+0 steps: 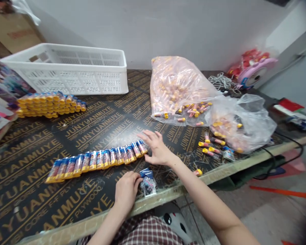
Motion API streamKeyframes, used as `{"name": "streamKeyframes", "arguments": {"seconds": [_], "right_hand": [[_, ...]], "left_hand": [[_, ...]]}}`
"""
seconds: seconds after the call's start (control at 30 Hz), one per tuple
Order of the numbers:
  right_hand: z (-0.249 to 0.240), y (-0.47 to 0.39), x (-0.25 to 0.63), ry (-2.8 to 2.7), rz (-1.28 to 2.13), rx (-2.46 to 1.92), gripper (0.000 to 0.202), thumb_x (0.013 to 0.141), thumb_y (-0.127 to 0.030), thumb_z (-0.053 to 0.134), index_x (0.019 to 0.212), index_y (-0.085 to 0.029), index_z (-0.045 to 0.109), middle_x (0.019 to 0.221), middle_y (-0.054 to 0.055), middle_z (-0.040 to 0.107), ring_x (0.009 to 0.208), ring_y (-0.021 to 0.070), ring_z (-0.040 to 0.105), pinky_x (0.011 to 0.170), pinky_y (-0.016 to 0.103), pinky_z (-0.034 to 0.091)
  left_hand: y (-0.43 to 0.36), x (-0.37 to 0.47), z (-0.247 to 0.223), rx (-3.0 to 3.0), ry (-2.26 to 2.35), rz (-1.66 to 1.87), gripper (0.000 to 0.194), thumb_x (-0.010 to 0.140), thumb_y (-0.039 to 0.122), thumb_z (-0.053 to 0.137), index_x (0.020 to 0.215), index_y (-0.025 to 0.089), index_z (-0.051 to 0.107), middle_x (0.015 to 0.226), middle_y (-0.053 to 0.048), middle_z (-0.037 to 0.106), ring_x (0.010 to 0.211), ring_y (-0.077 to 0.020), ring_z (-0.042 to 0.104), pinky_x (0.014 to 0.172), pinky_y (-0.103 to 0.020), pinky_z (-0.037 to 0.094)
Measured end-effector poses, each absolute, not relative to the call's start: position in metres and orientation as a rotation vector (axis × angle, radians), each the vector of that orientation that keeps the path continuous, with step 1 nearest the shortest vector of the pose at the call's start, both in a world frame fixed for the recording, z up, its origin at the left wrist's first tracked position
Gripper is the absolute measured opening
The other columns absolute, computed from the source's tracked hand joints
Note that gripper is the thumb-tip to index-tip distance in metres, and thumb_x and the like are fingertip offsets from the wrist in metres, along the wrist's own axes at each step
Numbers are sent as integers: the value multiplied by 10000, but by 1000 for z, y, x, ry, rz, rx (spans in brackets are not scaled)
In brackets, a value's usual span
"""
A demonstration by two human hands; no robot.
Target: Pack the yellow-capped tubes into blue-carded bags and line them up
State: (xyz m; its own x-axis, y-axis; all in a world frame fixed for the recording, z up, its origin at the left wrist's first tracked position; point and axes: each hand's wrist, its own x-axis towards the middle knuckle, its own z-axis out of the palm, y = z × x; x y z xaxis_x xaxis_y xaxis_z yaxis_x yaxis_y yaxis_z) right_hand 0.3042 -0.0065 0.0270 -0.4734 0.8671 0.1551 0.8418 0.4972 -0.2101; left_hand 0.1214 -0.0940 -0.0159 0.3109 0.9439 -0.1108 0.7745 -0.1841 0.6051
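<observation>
A slanting row of small tubes with yellow ends and blue-topped printed wrappers (99,160) lies side by side on the dark table. My right hand (156,148) is at the row's right end, fingers spread, its fingertips close to the last tube. My left hand (126,190) rests near the table's front edge, its fingers curled and pinching the left side of a small pile of blue-and-clear printed plastic wrappers (148,182). A single yellow-ended tube (197,172) lies to the right of my right forearm.
Stacked wrapped tubes (51,104) sit at left before a white plastic basket (91,80). A large clear bag of tubes (178,85) and a smaller bag (244,122) lie at right, loose tubes (211,146) beside them. Behind stand a white cable (224,82) and pink fan (257,73).
</observation>
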Motion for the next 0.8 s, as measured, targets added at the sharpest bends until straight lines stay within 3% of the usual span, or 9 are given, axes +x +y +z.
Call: {"name": "streamKeyframes", "arguments": {"seconds": [0.07, 0.13, 0.2, 0.33, 0.5, 0.63, 0.8], "right_hand": [[34, -14, 343, -2399, 8, -1862, 760, 717, -348, 580, 1412, -265, 284, 1439, 93, 325, 1306, 273, 299, 1054, 425, 206], [37, -23, 390, -2244, -68, -2177, 629, 770, -282, 540, 1370, -208, 367, 1374, 158, 390, 1262, 305, 348, 995, 463, 273], [36, -35, 438, -2114, -101, -2411, 548, 754, -191, 539, 1292, -125, 461, 1258, 229, 464, 1170, 367, 419, 898, 513, 337], [24, -58, 500, -2012, -74, -2695, 531, 683, -135, 614, 1208, -133, 529, 1069, 190, 541, 1004, 345, 508, 766, 431, 406], [10, -61, 511, -2043, -96, -2748, 468, 754, -123, 570, 1214, -168, 499, 1110, 160, 486, 991, 277, 506, 714, 313, 397], [9, -56, 500, -2109, -100, -2707, 361, 748, -43, 527, 1097, -133, 539, 1072, 157, 486, 925, 252, 541, 680, 288, 387], [8, -71, 461, -2266, -48, -2539, 306, 735, -1, 491, 998, -142, 556, 997, 110, 499, 818, 197, 565, 680, 275, 381]], "left_hand": [[-94, 120, -15, 2031, 1523, 390, 171, 856, 232, 473, 768, 206, 617, 759, -39, 638, 767, -197, 581, 680, -275, 365], [-94, 119, -13, 2032, 1545, 420, 136, 830, 226, 501, 728, 208, 590, 717, -26, 615, 718, -190, 563, 646, -270, 349], [-93, 119, -11, 2011, 1542, 489, 118, 789, 226, 544, 674, 204, 558, 705, -19, 594, 705, -185, 546, 638, -266, 344], [-90, 120, -4, 1714, 1417, 620, 149, 743, 279, 578, 639, 198, 509, 632, 11, 555, 615, -151, 513, 596, -242, 353], [-87, 124, 7, 1289, 1277, 760, 183, 643, 258, 625, 631, 199, 452, 537, 62, 475, 515, -103, 450, 513, -197, 328], [-87, 121, 14, 1133, 1267, 827, 219, 553, 201, 671, 711, 189, 520, 574, 55, 555, 538, -110, 505, 531, -197, 373], [-87, 116, 12, 1059, 1257, 821, 153, 579, 223, 719, 695, 141, 662, 676, -14, 665, 631, -133, 573, 614, -214, 433]]}}
